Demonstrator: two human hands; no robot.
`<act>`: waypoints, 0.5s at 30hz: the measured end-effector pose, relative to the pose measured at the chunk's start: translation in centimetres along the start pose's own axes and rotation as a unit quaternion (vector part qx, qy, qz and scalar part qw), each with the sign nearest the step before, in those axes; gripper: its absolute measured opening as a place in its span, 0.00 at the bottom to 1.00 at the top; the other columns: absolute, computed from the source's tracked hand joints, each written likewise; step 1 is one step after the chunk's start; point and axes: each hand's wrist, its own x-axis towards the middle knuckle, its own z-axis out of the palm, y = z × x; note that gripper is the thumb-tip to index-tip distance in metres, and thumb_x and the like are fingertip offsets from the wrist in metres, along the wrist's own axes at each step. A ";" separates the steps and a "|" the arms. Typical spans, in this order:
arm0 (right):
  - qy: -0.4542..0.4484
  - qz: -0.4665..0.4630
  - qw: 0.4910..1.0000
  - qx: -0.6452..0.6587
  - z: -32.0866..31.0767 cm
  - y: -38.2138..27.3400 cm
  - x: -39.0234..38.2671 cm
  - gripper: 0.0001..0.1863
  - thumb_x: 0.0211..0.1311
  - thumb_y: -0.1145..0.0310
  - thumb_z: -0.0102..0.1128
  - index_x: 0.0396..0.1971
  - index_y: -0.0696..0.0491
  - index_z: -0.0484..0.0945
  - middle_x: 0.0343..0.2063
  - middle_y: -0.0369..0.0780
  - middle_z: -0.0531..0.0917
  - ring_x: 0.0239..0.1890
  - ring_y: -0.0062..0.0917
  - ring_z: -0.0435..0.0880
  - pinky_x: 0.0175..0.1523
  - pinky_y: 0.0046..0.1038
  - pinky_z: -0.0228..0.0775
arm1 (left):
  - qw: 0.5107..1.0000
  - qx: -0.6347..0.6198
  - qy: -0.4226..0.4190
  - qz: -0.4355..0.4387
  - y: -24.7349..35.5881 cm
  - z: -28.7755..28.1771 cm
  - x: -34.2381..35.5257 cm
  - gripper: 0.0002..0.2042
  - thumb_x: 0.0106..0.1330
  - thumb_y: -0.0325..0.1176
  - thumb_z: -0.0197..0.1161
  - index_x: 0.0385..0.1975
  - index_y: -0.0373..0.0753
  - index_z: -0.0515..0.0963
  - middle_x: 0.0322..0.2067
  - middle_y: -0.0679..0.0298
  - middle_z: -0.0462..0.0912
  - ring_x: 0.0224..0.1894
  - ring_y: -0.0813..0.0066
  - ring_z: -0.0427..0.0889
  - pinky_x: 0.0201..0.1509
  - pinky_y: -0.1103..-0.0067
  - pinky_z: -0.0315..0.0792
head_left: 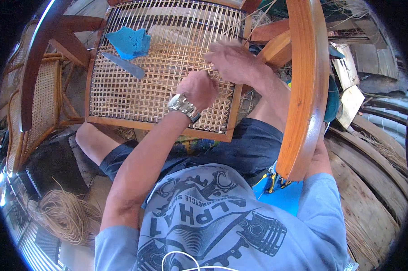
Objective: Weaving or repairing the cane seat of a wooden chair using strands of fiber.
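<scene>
A woven cane seat [163, 106] in a wooden frame fills the upper middle. My left hand [197, 90], with a steel watch at the wrist, rests over the weave with fingers curled closed; what they grip is hidden. My right hand [231, 63] is just above and right of it, over the seat's right side, its fingers blurred by motion. A blue piece of foam or sponge [127, 43] and a flat grey blade-like tool [122, 63] lie on the upper left of the seat. Loose strands stick up near the seat's upper right corner.
A curved wooden chair arm [305, 99] crosses my right forearm. Another cane chair [39, 101] stands at left, above a coiled bundle of strands [64, 214]. Pliers [271, 178] lie by a blue surface [285, 198] at my right hip. Weathered boards [362, 180] lie at right.
</scene>
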 end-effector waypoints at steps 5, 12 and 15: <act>-0.164 0.012 0.898 0.407 0.5 -0.8 1.2 0.11 0.67 0.63 0.63 0.43 0.53 0.84 0.35 0.38 0.86 0.40 0.26 0.85 0.52 0.35 0.75 | 0.997 -0.047 0.062 0.010 -1.2 -4.3 -5.0 0.17 0.72 0.38 0.56 0.26 0.32 0.82 0.18 0.54 0.82 0.19 0.64 0.83 0.26 0.68 0.76; -0.186 0.026 0.811 0.555 0.8 1.2 2.1 0.10 0.67 0.61 0.66 0.37 0.53 0.84 0.28 0.33 0.84 0.32 0.16 0.79 0.41 0.25 0.73 | 0.968 -0.232 0.073 -0.066 -2.4 -6.6 -7.8 0.16 0.73 0.39 0.57 0.31 0.31 0.80 0.19 0.60 0.83 0.20 0.76 0.82 0.25 0.76 0.72; -0.207 0.057 0.898 0.384 1.0 1.9 2.6 0.10 0.61 0.62 0.68 0.34 0.54 0.84 0.25 0.34 0.83 0.29 0.18 0.78 0.38 0.27 0.73 | 0.950 -0.292 -0.038 -0.102 -2.3 -4.9 -5.6 0.16 0.73 0.38 0.57 0.31 0.29 0.80 0.20 0.61 0.83 0.21 0.77 0.83 0.26 0.77 0.75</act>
